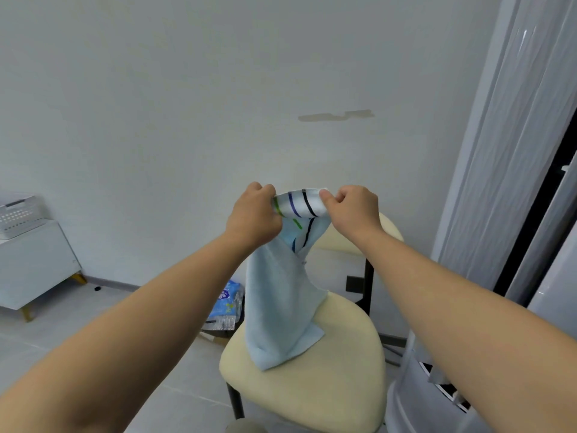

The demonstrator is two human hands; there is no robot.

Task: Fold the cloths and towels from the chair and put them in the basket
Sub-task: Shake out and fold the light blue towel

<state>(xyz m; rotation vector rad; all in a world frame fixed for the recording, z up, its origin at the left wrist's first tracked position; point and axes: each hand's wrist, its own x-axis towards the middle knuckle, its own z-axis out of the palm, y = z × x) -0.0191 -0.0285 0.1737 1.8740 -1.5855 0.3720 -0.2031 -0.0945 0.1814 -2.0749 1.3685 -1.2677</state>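
Note:
A light blue towel [281, 310] with a white end band striped green, blue and black hangs above the cream chair [315, 376]. Its lower corner rests on the chair seat. My left hand [254, 214] pinches the left end of the striped band. My right hand [351, 209] pinches the right end, so the band is stretched between both fists at about chest height. A white perforated basket [18, 217] stands on a low cabinet at the far left.
The white low cabinet [34, 264] with wooden legs stands at the left wall. A blue-printed plastic pack [226, 303] lies on the floor behind the chair. A tall white appliance [505, 151] and its round base [418, 398] stand close on the right.

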